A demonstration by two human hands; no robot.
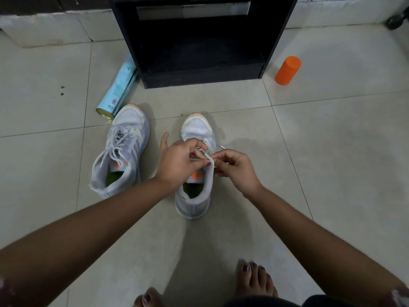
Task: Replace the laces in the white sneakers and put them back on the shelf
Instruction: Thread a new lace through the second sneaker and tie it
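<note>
The black shelf is cut off by the top edge. The left hand hides most of the lace and eyelets of the sneaker beneath it. Print on the spray can is too small to read.

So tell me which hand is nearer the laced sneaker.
Left. The left hand is just right of the laced sneaker, over the other sneaker; the right hand is farther right, at that sneaker's outer edge. Both pinch its lace.
</note>
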